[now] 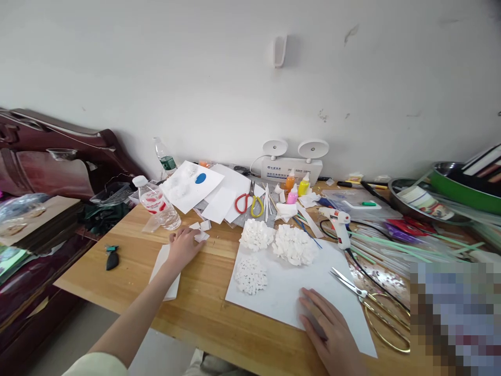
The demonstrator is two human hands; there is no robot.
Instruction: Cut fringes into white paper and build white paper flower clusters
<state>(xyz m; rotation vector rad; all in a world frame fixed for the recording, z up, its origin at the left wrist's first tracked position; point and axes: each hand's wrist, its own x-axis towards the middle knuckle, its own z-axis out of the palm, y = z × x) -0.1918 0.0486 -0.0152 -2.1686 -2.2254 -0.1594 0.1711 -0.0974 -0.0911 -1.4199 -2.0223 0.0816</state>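
My left hand point(183, 249) reaches to the left part of the wooden table, fingers stretched toward several small white paper pieces point(205, 225) and touching at least one. Under that forearm lies a folded white paper point(172, 284). My right hand point(331, 329) rests on a large white sheet point(287, 292), its fingers apart and nothing held. Three ruffled white paper flowers sit on this sheet: a full one point(295, 245), another at the back left point(256, 234) and a flatter one point(251, 275) in front. Gold-handled scissors point(366, 295) lie partly open right of my right hand.
A water bottle point(158, 204) stands behind my left hand. Red-and-yellow-handled scissors point(250, 201), paint bottles point(303, 185) and loose paper fill the back. On the right are a glue gun point(338, 225), its cord, and green and clear sticks point(387, 245). A black brush-like item point(112, 259) lies far left.
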